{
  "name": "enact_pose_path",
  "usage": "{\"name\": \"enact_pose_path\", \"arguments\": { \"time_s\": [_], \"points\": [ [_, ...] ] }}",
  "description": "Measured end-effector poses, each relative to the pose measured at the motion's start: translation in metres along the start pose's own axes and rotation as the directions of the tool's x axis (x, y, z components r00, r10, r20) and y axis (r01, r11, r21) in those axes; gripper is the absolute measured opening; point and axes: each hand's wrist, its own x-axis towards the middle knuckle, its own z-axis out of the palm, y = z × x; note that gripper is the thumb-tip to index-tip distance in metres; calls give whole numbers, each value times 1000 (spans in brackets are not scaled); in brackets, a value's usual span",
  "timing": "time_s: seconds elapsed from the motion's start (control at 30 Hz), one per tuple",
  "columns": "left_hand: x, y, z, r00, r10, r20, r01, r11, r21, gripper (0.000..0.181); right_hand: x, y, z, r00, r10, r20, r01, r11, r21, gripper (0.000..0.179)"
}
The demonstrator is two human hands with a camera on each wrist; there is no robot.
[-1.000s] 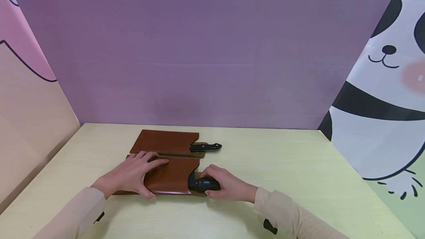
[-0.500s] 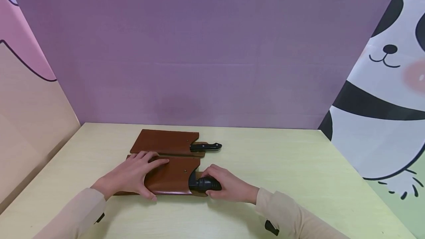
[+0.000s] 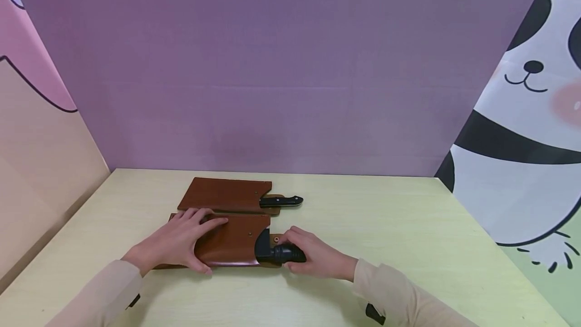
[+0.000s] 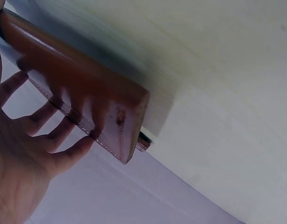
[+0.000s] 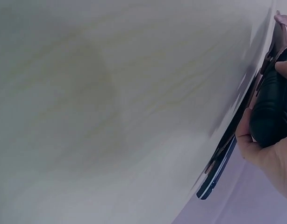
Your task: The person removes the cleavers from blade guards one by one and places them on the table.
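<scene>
A brown leather sheath (image 3: 229, 241) lies near the front of the table with a black-handled cleaver (image 3: 283, 253) partly inside. The dark heel of its broad blade shows at the sheath's curved mouth; the rest is hidden. My left hand (image 3: 179, 241) holds the sheath across its width, thumb at the near edge and fingers toward the far edge. In the left wrist view those fingertips (image 4: 89, 140) meet the stitched edge. My right hand (image 3: 315, 256) grips the ribbed cleaver handle (image 5: 270, 109), its fingers and thumb round it.
Just behind lies a second brown sheath (image 3: 227, 195), holding a knife (image 3: 286, 201) whose riveted black handle points right. The pale wooden table (image 3: 386, 226) ends at a purple backdrop (image 3: 281, 74). Cartoon-printed panels stand at both sides.
The cleaver's handle has shifted slightly right and more of its dark blade shows at the sheath's mouth. The front sheath and my left hand have slid slightly left.
</scene>
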Motion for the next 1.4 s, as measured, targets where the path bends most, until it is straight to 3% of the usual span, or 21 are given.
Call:
{"name": "enact_pose_path", "arguments": {
  "time_s": [0.5,1.4],
  "points": [
    [0,1,-2,1000,-1,-12,1,1000,-4,101,-4,-2,-4,997,71,16,-71,997,31,35],
    [-3,-1,-5,1000,-12,-16,12,1000,-19,101,-17,3,-11,998,69,-8,-69,998,5,33]
  ]
}}
